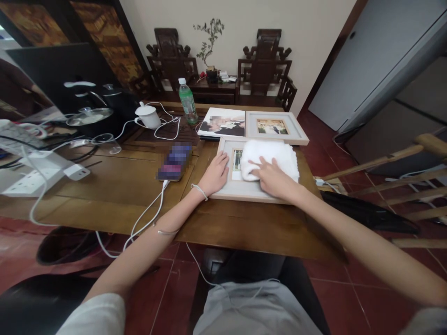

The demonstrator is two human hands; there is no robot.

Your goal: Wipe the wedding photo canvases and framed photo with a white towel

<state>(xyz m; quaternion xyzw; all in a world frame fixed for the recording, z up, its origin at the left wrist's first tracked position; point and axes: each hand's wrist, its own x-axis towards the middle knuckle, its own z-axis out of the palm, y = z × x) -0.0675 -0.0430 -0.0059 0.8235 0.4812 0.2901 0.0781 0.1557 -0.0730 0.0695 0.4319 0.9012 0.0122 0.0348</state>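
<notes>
A light wooden picture frame lies flat near the table's front edge, with a small photo partly visible inside it. A folded white towel rests on the frame and covers its middle and right part. My left hand lies on the frame's left side, fingers stretched out, holding nothing. On the towel's near side, my right hand presses down with its fingers spread. The towel stays beneath that hand rather than wrapped in its fingers.
Behind are another picture frame and a white-edged photo panel. A green-labelled bottle, a lidded white cup and a charging phone stand or lie leftward. Power strips and cables spread at far left.
</notes>
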